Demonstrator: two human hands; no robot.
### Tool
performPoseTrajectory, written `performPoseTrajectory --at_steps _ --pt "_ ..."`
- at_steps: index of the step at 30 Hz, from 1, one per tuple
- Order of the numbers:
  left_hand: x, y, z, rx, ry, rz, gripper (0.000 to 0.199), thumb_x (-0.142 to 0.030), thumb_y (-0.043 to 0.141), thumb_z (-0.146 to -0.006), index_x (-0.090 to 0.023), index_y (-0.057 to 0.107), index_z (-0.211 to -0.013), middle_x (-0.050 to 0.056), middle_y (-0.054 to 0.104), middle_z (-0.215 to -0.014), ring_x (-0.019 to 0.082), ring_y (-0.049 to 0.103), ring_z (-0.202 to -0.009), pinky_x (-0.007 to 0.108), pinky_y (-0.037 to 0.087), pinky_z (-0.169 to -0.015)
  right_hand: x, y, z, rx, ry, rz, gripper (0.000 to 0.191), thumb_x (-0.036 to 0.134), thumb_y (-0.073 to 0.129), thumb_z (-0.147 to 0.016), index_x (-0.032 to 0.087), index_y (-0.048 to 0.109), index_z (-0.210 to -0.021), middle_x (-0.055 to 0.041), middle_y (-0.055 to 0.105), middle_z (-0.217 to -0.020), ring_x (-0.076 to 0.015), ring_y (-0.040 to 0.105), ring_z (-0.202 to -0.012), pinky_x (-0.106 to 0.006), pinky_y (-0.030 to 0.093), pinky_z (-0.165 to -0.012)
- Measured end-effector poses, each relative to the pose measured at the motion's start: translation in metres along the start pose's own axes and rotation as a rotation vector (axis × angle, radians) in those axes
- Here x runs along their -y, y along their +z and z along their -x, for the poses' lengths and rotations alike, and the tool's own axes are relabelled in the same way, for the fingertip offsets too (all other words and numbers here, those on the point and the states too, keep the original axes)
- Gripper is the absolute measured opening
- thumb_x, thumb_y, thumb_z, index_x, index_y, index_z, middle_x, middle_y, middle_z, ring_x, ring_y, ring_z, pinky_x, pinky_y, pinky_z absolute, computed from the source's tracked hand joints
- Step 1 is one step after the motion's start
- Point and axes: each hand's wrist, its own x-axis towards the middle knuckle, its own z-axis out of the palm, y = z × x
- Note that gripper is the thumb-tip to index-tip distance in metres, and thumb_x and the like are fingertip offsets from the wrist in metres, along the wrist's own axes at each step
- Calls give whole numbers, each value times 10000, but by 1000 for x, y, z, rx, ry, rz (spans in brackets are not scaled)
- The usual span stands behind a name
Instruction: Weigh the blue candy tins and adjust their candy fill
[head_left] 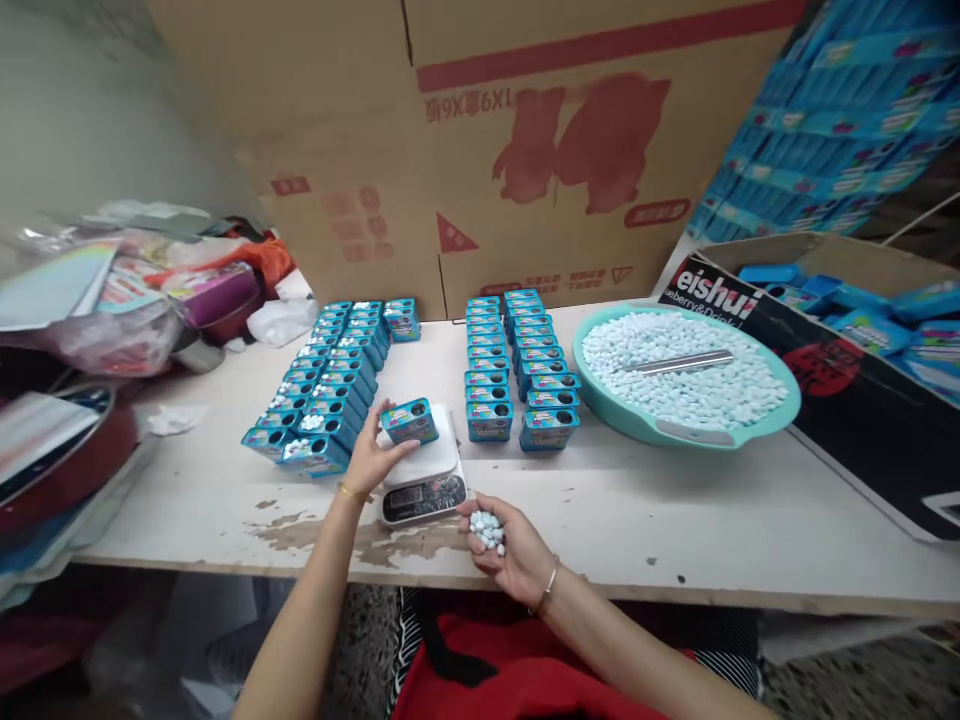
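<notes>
My left hand (pixel 371 450) has its fingers closed on a small blue candy tin (pixel 409 421) with a dark round opening. That tin is over the white platform of a kitchen scale (pixel 427 462); whether it rests there I cannot tell. Cupped in my right hand (pixel 510 550), just in front of the scale, lies a handful of pale blue and white candies (pixel 487 530). Left of the scale, rows of blue tins (pixel 322 395) stand, several with candies heaped at their openings. Beyond it to the right, two columns of tins (pixel 489 395) show dark openings.
A turquoise basin (pixel 686 430) of candies with a metal scoop (pixel 682 362) stands at right. Beside it is a black carton (pixel 825 400) of blue packs. A large cardboard box (pixel 360 150) closes off the back. Bags and papers (pixel 127 290) pile up at left.
</notes>
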Motion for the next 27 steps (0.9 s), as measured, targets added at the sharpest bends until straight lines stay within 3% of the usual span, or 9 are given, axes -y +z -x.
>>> performPoseTrajectory --at_steps 3,5,7,10,13,19,23,27 --pt "-1 5 -12 96 56 5 448 -446 640 -760 -151 587 -1093 85 683 -985 205 644 -878 344 506 -791 18 22 -26 1 -18 -11 219 292 588 -837 92 607 -751 -25 600 -554 -45 436 -345 -120 189 -282" --pt "-13 -1 -11 133 137 -50 344 -365 643 -759 -180 625 -1049 75 688 -1004 217 628 -928 379 469 -869 26 33 -40 -11 -25 -38 242 312 560 -861 99 598 -753 -26 595 -542 -51 442 -345 -121 204 -279" --pt "-27 -10 -7 156 333 -219 342 -226 623 -749 -222 634 -1091 69 675 -1103 235 596 -1022 427 389 -970 31 40 -53 -23 -30 -69 256 316 524 -883 118 574 -728 -15 576 -521 -53 440 -345 -118 215 -278" --pt "-41 -22 -2 151 685 -521 462 -79 535 -727 -239 606 -1154 75 664 -1155 245 582 -1043 457 326 -995 31 46 -65 -41 -38 -114 263 298 473 -905 143 533 -701 11 538 -494 -49 419 -336 -111 201 -270" --pt "-39 -25 1 135 790 -606 470 -70 516 -729 -225 586 -1168 89 676 -1120 251 591 -1023 455 327 -966 30 47 -72 -53 -49 -145 221 297 496 -892 143 540 -739 25 530 -497 -49 409 -336 -112 199 -263" --pt "-18 -11 10 63 562 -379 383 -157 578 -778 -247 583 -1151 76 674 -1119 226 615 -991 438 348 -956 35 44 -73 -65 -76 -141 176 262 558 -841 153 534 -705 23 535 -502 -48 419 -343 -111 195 -264" --pt "-4 3 11 45 233 -56 334 -314 665 -775 -220 610 -1091 67 674 -1087 219 615 -1012 387 431 -928 41 40 -67 -82 -104 -112 161 216 504 -851 123 579 -743 -12 576 -523 -60 441 -349 -118 207 -264" --pt "10 14 -1 -4 -90 248 434 -399 772 -659 -180 612 -999 33 682 -939 179 637 -847 311 513 -791 46 33 -56 -93 -107 -111 222 194 438 -866 98 607 -758 -29 588 -529 -72 462 -360 -130 234 -268"
